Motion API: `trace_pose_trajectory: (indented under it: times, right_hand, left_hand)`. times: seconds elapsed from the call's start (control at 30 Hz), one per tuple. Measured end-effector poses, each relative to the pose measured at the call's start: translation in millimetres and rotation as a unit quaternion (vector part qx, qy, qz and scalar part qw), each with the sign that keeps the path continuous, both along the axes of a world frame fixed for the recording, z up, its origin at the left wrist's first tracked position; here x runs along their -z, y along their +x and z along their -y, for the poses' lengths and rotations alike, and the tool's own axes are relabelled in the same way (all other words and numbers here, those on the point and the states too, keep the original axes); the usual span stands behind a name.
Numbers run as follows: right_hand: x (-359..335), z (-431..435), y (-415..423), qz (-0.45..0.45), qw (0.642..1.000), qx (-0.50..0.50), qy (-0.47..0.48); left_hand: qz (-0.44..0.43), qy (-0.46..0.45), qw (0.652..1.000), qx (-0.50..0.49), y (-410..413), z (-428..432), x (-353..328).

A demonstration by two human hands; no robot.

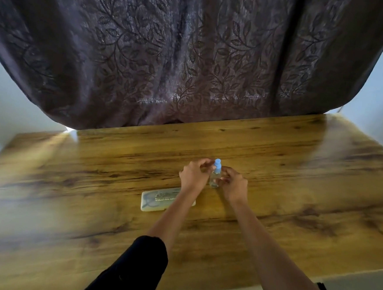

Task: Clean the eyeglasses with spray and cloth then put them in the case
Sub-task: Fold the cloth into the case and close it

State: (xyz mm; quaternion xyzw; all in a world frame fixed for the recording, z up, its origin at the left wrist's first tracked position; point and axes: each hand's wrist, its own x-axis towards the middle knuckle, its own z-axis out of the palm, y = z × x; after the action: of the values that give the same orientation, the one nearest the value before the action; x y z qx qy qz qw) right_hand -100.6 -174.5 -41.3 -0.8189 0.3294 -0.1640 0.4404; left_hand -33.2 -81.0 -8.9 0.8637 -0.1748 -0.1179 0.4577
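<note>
Wood table [298, 166], dark leaf curtain [192, 54] behind
Glasses case [157, 200] lies flat, left of centre, partly under the left forearm; left hand [195, 174] pinches blue cap [217, 163] of upright spray bottle [215, 178], right hand [234, 184] curled round its body

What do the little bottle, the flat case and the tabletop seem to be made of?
The bottle looks like clear plastic, see-through with a blue cap. The case seems pale hard plastic with a printed lid. The tabletop is wood or wood-look laminate, glossy, reflecting light.
</note>
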Motion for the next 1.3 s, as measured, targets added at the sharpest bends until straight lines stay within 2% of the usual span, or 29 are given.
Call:
trace_pose_trajectory:
  times: [0.4, 1.3]
  right_hand:
    - [-7, -13, -7, 0.007, 0.999, -0.035, -0.016]
    - [-16, -48, -34, -0.018, 0.997, -0.072, -0.018]
  left_hand:
    - [0.008, -0.015, 1.0, -0.025, -5, -23, -6]
    - [0.018, 0.029, 0.997, -0.063, -44, -57, -5]
